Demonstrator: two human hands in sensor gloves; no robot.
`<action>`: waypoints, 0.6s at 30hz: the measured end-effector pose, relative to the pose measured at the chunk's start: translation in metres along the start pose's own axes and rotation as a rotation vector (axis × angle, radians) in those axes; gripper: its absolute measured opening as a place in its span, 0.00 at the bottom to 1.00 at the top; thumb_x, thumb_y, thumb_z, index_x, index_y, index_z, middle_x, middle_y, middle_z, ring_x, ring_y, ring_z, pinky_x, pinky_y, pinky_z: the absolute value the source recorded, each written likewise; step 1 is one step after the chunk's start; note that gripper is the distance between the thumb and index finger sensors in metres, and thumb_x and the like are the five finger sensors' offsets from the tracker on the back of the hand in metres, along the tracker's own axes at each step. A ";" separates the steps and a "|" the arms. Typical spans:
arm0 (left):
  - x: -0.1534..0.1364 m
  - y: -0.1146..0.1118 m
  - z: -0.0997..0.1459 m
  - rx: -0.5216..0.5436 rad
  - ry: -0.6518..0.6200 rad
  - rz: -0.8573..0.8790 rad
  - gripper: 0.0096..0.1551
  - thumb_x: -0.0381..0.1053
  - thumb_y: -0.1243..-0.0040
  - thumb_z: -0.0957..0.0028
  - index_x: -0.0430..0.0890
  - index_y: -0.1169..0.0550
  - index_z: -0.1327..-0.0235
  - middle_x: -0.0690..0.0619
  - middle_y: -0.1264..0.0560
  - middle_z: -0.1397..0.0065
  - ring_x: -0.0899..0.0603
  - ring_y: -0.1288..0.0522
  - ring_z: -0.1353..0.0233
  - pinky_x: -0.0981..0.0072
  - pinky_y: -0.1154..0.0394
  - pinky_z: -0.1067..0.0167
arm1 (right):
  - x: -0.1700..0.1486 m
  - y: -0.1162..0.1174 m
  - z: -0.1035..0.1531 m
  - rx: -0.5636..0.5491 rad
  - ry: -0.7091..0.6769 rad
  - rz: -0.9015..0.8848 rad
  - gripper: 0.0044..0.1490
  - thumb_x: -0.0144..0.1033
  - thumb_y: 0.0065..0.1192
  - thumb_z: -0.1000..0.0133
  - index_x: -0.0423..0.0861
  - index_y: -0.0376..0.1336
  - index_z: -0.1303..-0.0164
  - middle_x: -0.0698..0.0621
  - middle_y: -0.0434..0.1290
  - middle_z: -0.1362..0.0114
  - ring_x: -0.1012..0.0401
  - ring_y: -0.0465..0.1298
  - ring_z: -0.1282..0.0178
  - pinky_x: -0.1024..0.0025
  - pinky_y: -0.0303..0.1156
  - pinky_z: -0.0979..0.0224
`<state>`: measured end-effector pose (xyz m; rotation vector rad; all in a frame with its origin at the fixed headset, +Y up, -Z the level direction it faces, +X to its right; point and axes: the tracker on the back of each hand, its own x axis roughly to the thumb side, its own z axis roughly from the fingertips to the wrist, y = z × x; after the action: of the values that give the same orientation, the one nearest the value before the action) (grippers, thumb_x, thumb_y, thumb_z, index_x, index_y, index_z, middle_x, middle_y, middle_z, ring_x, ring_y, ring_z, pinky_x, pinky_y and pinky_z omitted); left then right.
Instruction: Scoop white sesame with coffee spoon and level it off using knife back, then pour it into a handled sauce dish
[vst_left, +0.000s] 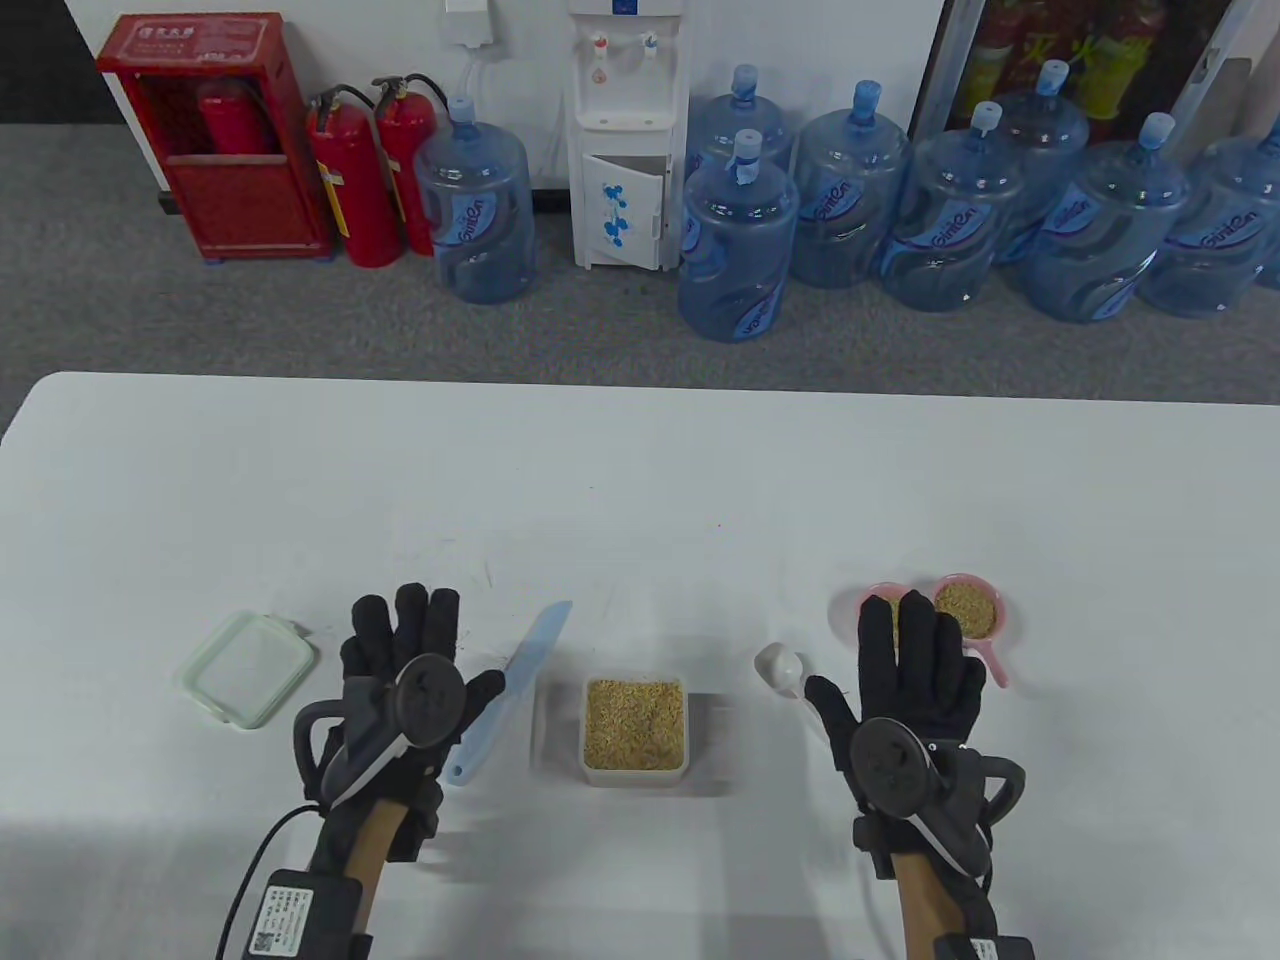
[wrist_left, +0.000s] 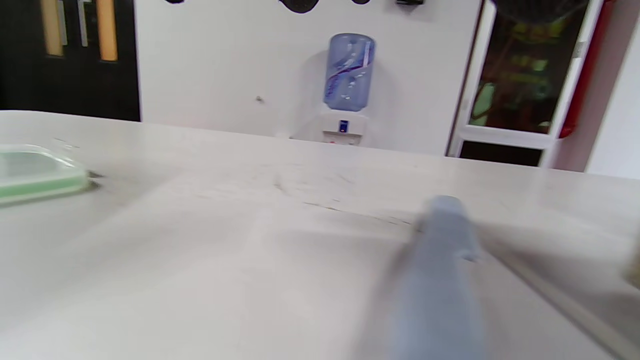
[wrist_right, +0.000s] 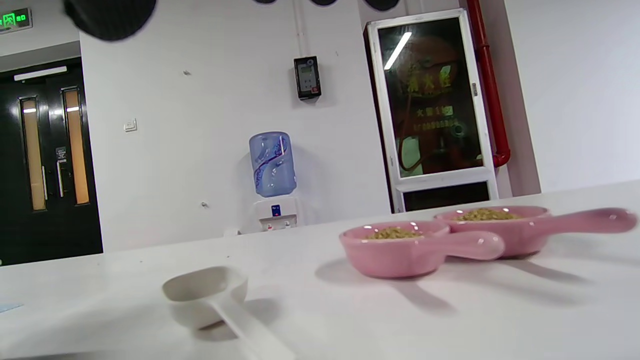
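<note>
A square clear container of white sesame (vst_left: 634, 725) sits at the table's front centre. Left of it lies a light blue knife (vst_left: 515, 685), handle towards me, blurred in the left wrist view (wrist_left: 440, 280). My left hand (vst_left: 405, 650) hovers flat beside it, fingers straight and holding nothing, the thumb close to the blade. A white coffee spoon (vst_left: 780, 668) (wrist_right: 205, 295) lies right of the container. My right hand (vst_left: 915, 650) is spread flat next to the spoon, empty, hiding part of one pink handled dish (vst_left: 880, 603) (wrist_right: 395, 250). A second pink dish (vst_left: 968, 610) (wrist_right: 500, 225) holds sesame.
A green-rimmed clear lid (vst_left: 250, 668) (wrist_left: 35, 172) lies left of my left hand. Behind the white table (vst_left: 640, 480), on the floor, stand water bottles, a dispenser and fire extinguishers.
</note>
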<state>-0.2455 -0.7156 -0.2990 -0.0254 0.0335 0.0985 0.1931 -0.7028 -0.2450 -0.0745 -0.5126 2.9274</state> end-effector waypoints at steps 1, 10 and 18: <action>-0.011 0.003 -0.006 -0.019 0.035 -0.021 0.55 0.74 0.53 0.48 0.53 0.53 0.12 0.45 0.55 0.08 0.25 0.59 0.13 0.33 0.49 0.19 | 0.000 0.000 0.000 0.000 -0.001 -0.001 0.55 0.70 0.41 0.38 0.53 0.32 0.08 0.42 0.31 0.07 0.42 0.37 0.10 0.34 0.39 0.17; -0.130 -0.005 -0.043 -0.288 0.389 -0.139 0.68 0.76 0.44 0.55 0.44 0.56 0.12 0.41 0.54 0.08 0.23 0.58 0.12 0.30 0.50 0.19 | -0.006 0.001 -0.004 0.021 0.023 -0.049 0.56 0.70 0.42 0.38 0.53 0.32 0.08 0.42 0.31 0.07 0.41 0.37 0.10 0.34 0.38 0.17; -0.156 -0.034 -0.055 -0.453 0.395 -0.190 0.72 0.77 0.42 0.58 0.40 0.55 0.13 0.36 0.52 0.10 0.24 0.51 0.11 0.30 0.48 0.19 | -0.010 0.003 -0.006 0.029 0.039 -0.076 0.56 0.70 0.42 0.38 0.53 0.32 0.07 0.42 0.31 0.07 0.41 0.37 0.10 0.34 0.39 0.17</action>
<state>-0.3992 -0.7658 -0.3475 -0.4996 0.4026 -0.0920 0.2029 -0.7049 -0.2514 -0.1058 -0.4571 2.8520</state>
